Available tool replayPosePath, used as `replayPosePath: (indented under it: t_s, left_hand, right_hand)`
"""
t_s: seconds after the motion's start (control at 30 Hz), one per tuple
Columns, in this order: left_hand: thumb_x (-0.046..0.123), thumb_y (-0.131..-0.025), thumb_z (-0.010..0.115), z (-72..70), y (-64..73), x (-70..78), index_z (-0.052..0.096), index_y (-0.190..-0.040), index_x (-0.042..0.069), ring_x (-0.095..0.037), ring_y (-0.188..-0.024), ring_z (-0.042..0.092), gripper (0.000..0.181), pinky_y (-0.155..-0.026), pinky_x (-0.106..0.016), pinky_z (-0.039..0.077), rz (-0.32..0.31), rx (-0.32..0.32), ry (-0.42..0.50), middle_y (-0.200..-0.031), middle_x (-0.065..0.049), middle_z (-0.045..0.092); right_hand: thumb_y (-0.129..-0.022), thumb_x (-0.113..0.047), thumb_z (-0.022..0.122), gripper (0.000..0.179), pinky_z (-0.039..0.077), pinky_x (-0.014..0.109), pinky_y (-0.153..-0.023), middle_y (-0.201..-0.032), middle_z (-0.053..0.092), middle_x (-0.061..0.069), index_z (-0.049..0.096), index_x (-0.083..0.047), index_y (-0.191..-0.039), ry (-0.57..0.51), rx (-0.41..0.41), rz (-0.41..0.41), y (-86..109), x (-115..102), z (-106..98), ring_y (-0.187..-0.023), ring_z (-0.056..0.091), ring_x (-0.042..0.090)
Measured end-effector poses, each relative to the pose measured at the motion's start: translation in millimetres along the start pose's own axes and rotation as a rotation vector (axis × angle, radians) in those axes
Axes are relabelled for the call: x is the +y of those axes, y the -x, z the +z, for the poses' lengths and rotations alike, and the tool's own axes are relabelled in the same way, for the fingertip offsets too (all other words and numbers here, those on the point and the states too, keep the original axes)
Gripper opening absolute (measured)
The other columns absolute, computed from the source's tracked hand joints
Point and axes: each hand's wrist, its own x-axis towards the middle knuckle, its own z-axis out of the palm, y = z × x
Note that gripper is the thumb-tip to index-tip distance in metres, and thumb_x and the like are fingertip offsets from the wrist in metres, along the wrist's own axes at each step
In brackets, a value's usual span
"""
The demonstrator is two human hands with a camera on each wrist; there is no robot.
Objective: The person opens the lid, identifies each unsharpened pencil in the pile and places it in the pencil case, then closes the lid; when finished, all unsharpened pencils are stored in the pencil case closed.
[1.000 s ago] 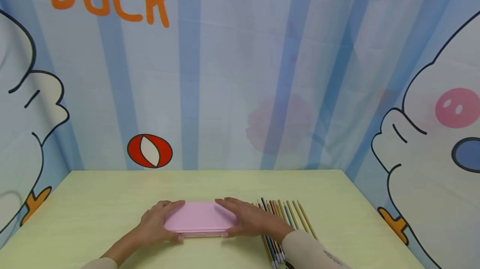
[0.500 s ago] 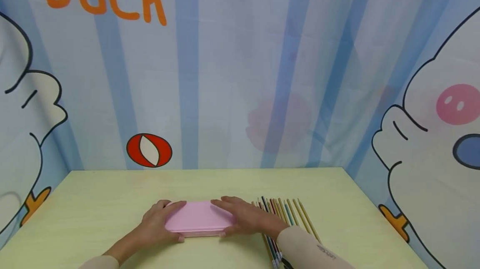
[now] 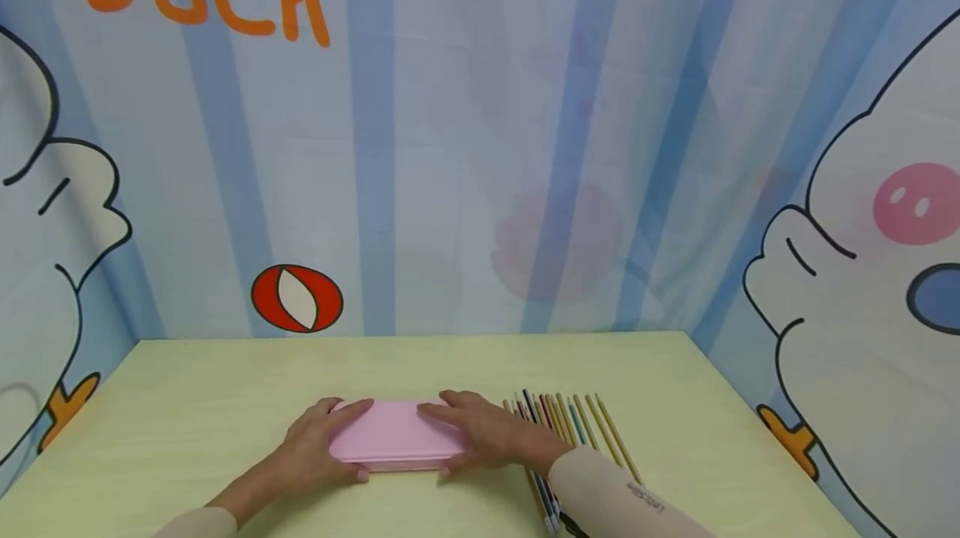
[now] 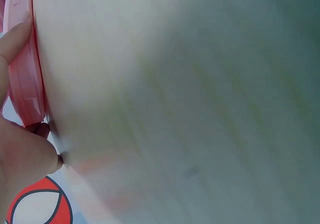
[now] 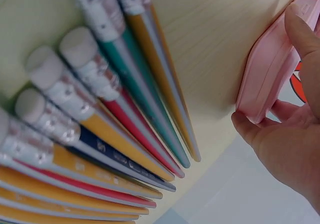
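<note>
A closed pink pencil case [image 3: 396,434] lies flat on the table between both hands in the head view. At its left end my left hand [image 3: 311,446] grips it, thumb along the front side and fingers toward the back. My right hand [image 3: 487,435] holds the opposite end, its thumb at the front and fingers over the lid's far edge. Up close, the left wrist view shows the left thumb against the case's pink side wall [image 4: 25,84]. In the right wrist view, thumb and fingers span the right end of the case [image 5: 270,69].
Several pencils [image 3: 592,425] with eraser ends lie side by side on the pale yellow table [image 3: 225,371], right of the case and partly under the right forearm. A dark object [image 3: 573,525] shows beside the right sleeve. A printed curtain [image 3: 465,146] stands behind the table.
My right hand has shifted slightly left along with its end of the case. My left hand has stayed almost in place. The head view has tilted a little.
</note>
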Motion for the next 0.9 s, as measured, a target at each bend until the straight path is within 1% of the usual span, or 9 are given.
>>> replayPosePath:
  t_s: [0.2, 0.37, 0.57, 0.7, 0.83, 0.9]
  left_hand:
    - [0.043, -0.063, 0.092, 0.2, 1.5, 0.1, 0.053, -0.146, 0.024, -0.041, -0.127, 0.046, 0.094, -0.101, -0.069, 0.039, 0.01, 0.002, 0.015, -0.141, -0.02, 0.047]
    - [0.041, -0.063, 0.092, -1.5, 2.1, 2.1, 0.053, -0.145, 0.021, -0.042, -0.125, 0.047, 0.094, -0.101, -0.067, 0.04, 0.036, 0.014, 0.016, -0.14, -0.022, 0.047]
    - [0.04, -0.062, 0.093, 0.0, 2.6, -0.1, 0.053, -0.145, 0.021, -0.042, -0.125, 0.047, 0.094, -0.101, -0.067, 0.04, 0.06, 0.025, 0.013, -0.138, -0.023, 0.047]
    - [0.04, -0.062, 0.093, 1.1, 2.8, -1.6, 0.054, -0.145, 0.022, -0.042, -0.126, 0.047, 0.094, -0.102, -0.067, 0.039, 0.048, 0.021, 0.015, -0.138, -0.022, 0.047]
    - [0.042, -0.063, 0.092, 1.0, 1.8, -1.5, 0.053, -0.145, 0.025, -0.042, -0.128, 0.045, 0.093, -0.102, -0.07, 0.038, 0.025, -0.003, 0.02, -0.141, -0.02, 0.046]
    - [0.041, -0.063, 0.092, 0.6, 1.6, -1.3, 0.052, -0.146, 0.026, -0.043, -0.129, 0.043, 0.093, -0.102, -0.072, 0.037, 0.024, -0.008, 0.027, -0.143, -0.021, 0.045]
  right_hand:
    - [-0.079, -0.051, 0.08, 0.092, 0.041, 0.044, -0.114, -0.155, 0.041, 0.016, 0.035, -0.029, -0.156, 0.05, 0.021, -0.01, -1.9, 0.5, 1.3, -0.142, 0.042, 0.034]
    - [-0.076, -0.051, 0.082, 0.093, 0.042, 0.043, -0.113, -0.153, 0.043, 0.015, 0.037, -0.028, -0.155, 0.086, 0.032, -0.028, -2.5, 0.6, 1.6, -0.14, 0.044, 0.035]
    - [-0.077, -0.051, 0.081, 0.092, 0.042, 0.042, -0.113, -0.149, 0.046, 0.014, 0.038, -0.028, -0.154, 0.098, 0.039, -0.032, -3.6, 0.0, 4.5, -0.138, 0.045, 0.033]
    - [-0.077, -0.053, 0.08, 0.088, 0.044, 0.041, -0.111, -0.146, 0.048, 0.012, 0.04, -0.031, -0.153, 0.108, 0.038, -0.031, -4.4, -0.9, 5.3, -0.135, 0.048, 0.032]
    - [-0.078, -0.054, 0.079, 0.085, 0.044, 0.041, -0.111, -0.145, 0.049, 0.011, 0.042, -0.032, -0.152, 0.127, 0.039, -0.038, -4.7, -1.1, 4.8, -0.133, 0.049, 0.032]
    - [-0.079, -0.054, 0.078, 0.084, 0.043, 0.042, -0.111, -0.145, 0.049, 0.012, 0.042, -0.032, -0.152, 0.136, 0.04, -0.045, -4.8, -0.9, 4.3, -0.134, 0.049, 0.033]
